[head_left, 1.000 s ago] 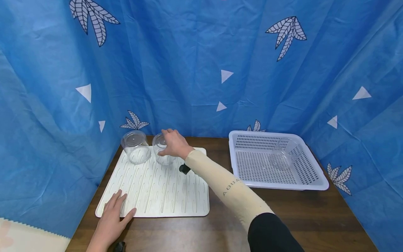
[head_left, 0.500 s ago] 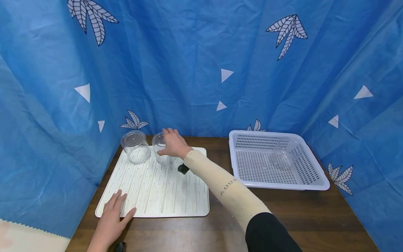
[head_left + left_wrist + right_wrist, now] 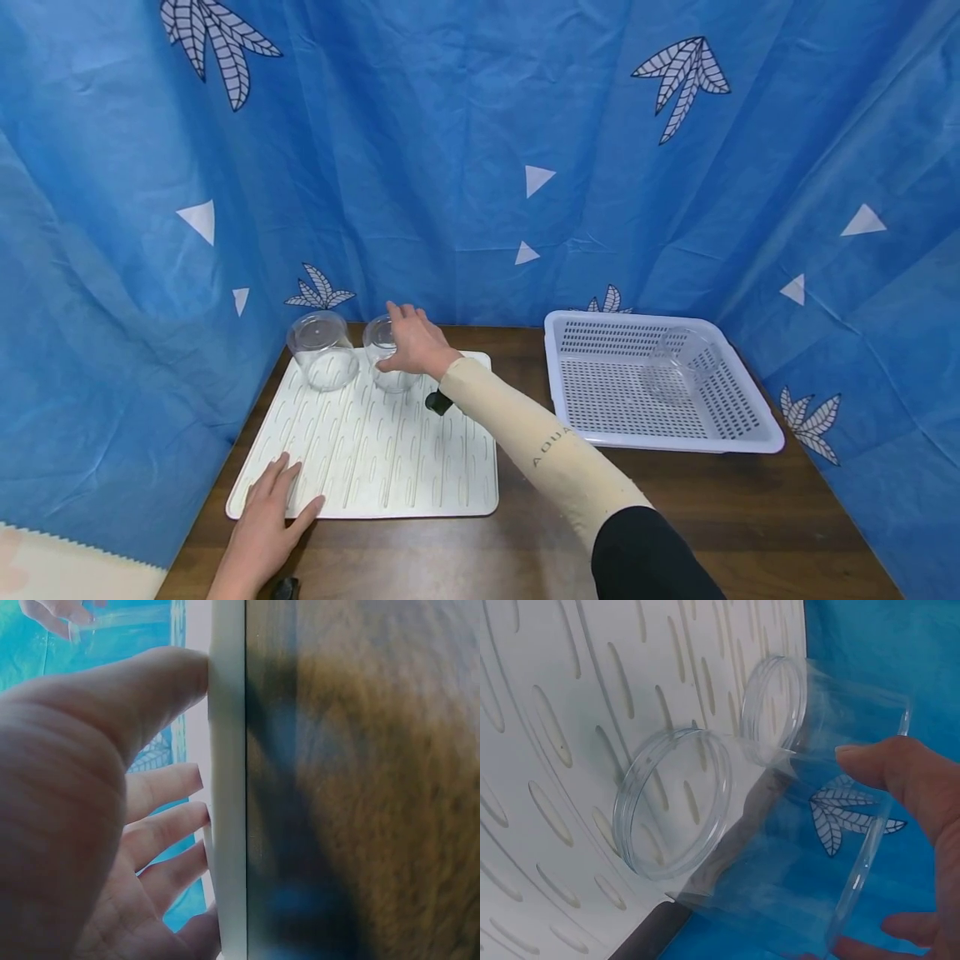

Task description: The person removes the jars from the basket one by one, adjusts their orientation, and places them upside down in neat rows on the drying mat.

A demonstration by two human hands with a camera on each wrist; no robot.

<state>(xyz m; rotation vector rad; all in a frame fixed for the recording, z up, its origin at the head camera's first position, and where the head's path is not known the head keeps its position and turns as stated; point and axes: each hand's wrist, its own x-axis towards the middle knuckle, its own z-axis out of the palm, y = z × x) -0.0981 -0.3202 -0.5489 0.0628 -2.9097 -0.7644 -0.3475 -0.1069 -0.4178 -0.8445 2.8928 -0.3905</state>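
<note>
Two clear plastic jars stand mouth-down at the back of the white ridged mat [image 3: 390, 467]. My right hand [image 3: 418, 342] reaches over the right-hand jar [image 3: 377, 357]. In the right wrist view, its thumb [image 3: 889, 766] lies at one side of the jar near the base, the fingers at the other; part of the grip is out of frame. Beside it stands the left jar [image 3: 321, 350], untouched. My left hand [image 3: 262, 521] rests on the mat's front left corner, fingers spread. The left wrist view shows its thumb [image 3: 161, 686] and fingertips against the mat's edge.
A white perforated plastic basket [image 3: 558, 400] stands at the back right, with another clear jar [image 3: 678, 367] in it. The brown wooden table [image 3: 420, 558] carries everything. A blue patterned curtain [image 3: 450, 167] hangs close behind and along both sides.
Little differs. The fingertips of my right hand have risen very slightly at the jar. My left hand, the jars and the basket have kept their places.
</note>
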